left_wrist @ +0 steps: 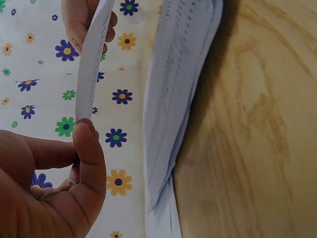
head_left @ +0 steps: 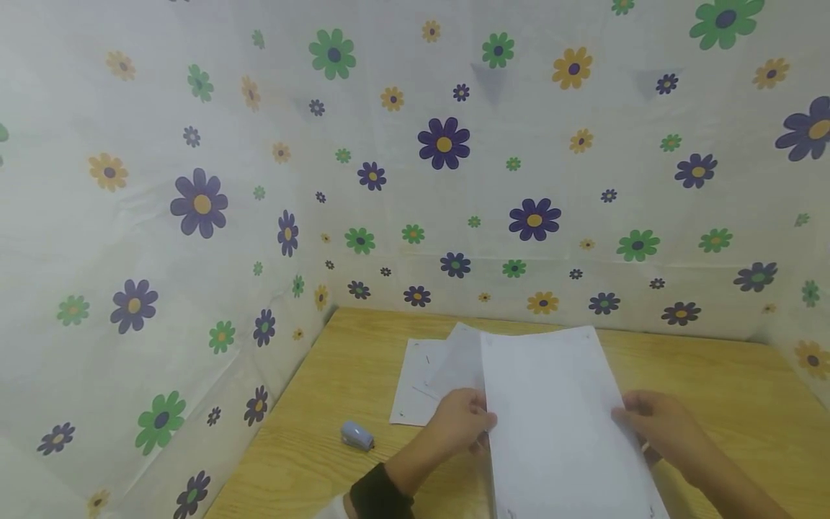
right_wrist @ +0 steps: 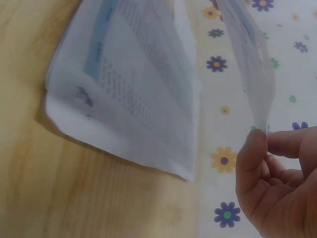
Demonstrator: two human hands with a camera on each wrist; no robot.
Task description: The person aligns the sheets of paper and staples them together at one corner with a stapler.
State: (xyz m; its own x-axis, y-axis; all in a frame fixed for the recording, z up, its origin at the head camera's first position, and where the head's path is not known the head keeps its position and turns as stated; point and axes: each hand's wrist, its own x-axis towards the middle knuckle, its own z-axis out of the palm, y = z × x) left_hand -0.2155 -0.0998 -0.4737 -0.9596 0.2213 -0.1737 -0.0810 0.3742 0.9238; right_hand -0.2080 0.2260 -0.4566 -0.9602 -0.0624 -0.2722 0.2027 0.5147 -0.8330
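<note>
A white sheet of paper [head_left: 551, 418] is held up between both hands. My left hand [head_left: 460, 418] pinches its left edge between thumb and fingers. On the opposite edge, my right hand [head_left: 661, 429] pinches the sheet the same way. Printed lines show on the sheet's underside in the wrist views. Below the raised sheet, printed papers [right_wrist: 133, 94] lie on the table, apart from both hands. In the head view the lifted sheet hides most of that pile.
More white papers [head_left: 415, 367] lie overlapping on the wooden table [head_left: 298, 411], behind my left hand. A small blue-grey object [head_left: 357, 435], like a mini stapler, sits left of that hand. Flower-printed sheeting [head_left: 389, 122] encloses the table's back and sides.
</note>
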